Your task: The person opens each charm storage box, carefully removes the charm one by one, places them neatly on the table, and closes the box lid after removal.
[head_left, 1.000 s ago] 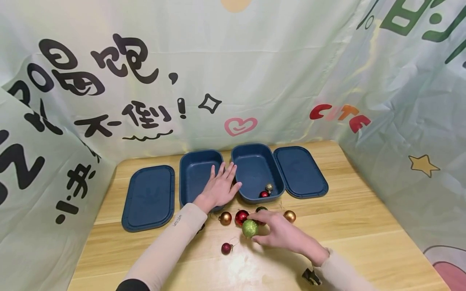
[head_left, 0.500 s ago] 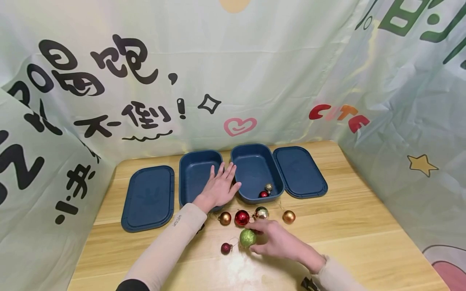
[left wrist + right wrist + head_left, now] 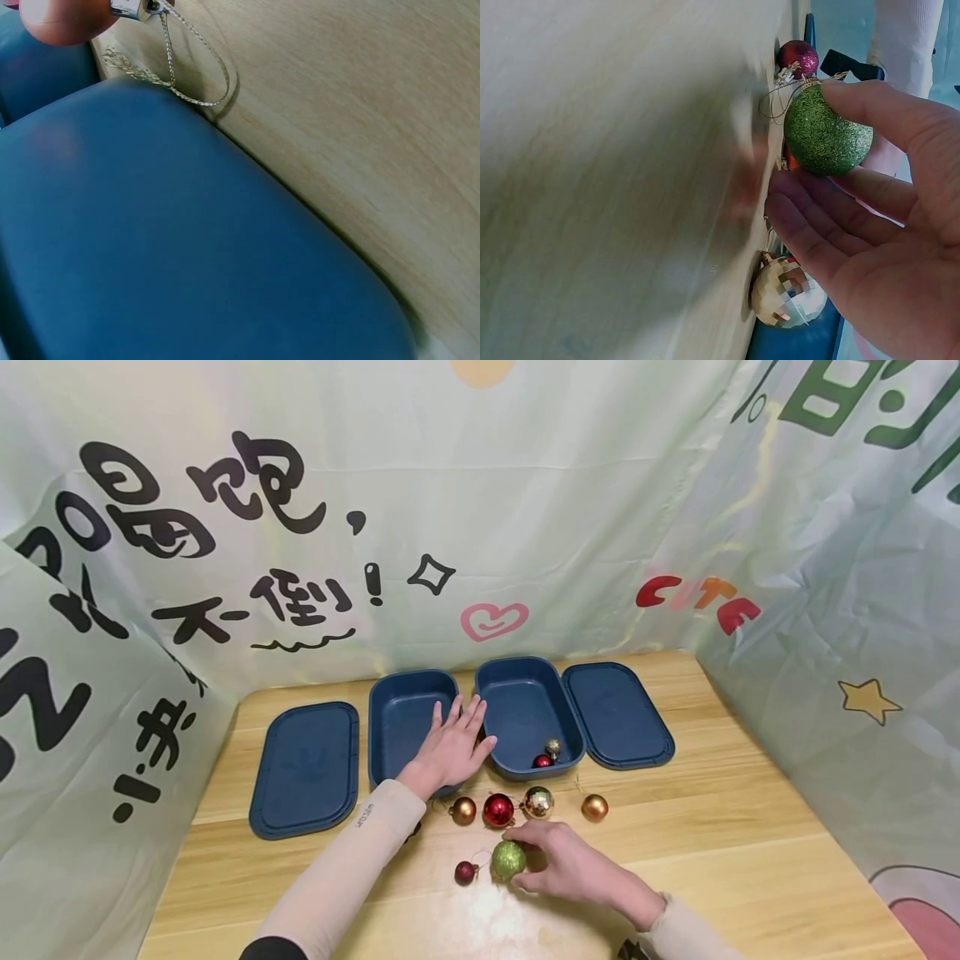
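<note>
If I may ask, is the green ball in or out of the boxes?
Out: the right hand holds the green ball in front of both boxes.

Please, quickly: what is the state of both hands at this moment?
Left hand: open, fingers spread, holding nothing.
Right hand: holding the green glitter ball between thumb and fingers.

Pale cloth backdrop point(image 3: 585, 510) is carrying pink heart point(image 3: 495, 636). Off heart: wooden tabletop point(image 3: 735, 860) is lying below, black lettering point(image 3: 198, 618) is spreading left, four-pointed star outline point(image 3: 432, 575) is sitting just up-left, peach disc point(image 3: 482, 370) is floating straight above. Red and orange letters point(image 3: 716, 592) are running right; yellow star point(image 3: 869, 702) is showing farther right and lower, green lettering point(image 3: 832, 392) up and right.
</note>
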Tool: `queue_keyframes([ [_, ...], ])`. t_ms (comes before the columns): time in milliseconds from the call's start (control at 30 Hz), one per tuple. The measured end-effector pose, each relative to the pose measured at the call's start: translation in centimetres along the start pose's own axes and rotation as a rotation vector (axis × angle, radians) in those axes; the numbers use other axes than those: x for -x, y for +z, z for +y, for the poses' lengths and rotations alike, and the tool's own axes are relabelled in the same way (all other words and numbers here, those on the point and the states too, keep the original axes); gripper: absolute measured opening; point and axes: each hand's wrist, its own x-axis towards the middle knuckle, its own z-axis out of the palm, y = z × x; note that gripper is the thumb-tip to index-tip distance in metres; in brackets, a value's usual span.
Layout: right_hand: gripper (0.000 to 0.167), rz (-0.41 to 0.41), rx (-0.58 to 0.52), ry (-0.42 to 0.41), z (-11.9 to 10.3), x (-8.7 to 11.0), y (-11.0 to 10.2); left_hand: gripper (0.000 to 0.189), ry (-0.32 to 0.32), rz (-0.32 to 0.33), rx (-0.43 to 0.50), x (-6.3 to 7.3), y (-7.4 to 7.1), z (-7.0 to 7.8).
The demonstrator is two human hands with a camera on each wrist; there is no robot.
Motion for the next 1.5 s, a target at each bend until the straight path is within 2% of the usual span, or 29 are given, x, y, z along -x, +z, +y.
queue_keyframes([
  [400,0.052,-0.014,-0.017,0.001,0.35,0.23,0.60,0.075,-0.005,-0.006,0.003,-0.02,0.14,-0.03],
  [667,0.050,-0.005,-0.012,-0.015,0.44,0.18,0.52,0.073,-0.003,0.006,0.021,0.03,0.21,-0.07],
  [1500,0.053,-0.011,-0.016,-0.021,0.54,0.05,0.38,0.075,-0.004,-0.002,0.002,-0.21,0.40,-0.20],
])
